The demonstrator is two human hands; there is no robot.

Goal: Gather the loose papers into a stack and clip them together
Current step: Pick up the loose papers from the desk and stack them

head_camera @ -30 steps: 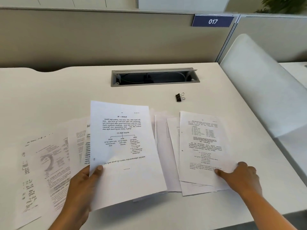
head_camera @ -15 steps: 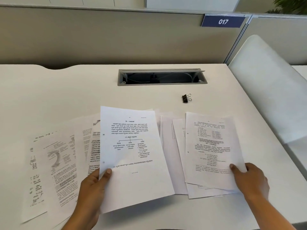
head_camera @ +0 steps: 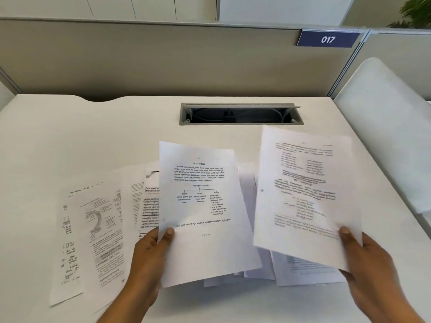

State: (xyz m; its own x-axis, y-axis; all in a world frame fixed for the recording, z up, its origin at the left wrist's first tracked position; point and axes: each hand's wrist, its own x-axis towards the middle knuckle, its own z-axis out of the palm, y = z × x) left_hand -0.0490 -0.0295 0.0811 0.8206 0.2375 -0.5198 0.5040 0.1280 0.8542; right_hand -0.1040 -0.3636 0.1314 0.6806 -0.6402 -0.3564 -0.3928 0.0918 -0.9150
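Right sheet (head_camera: pixel 305 197) lifted off pile; right hand (head_camera: pixel 366 259) pinches corner.

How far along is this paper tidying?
Early. Nothing is stacked or clipped yet. The left hand holds one sheet and the right hand holds another. Several papers still lie spread over the desk, left to gather. No clip is in view.

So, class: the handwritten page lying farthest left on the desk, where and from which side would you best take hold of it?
Grip the handwritten page at its near bottom-left corner, coming from the left: that edge lies bare on the desk, while its right side is overlapped.
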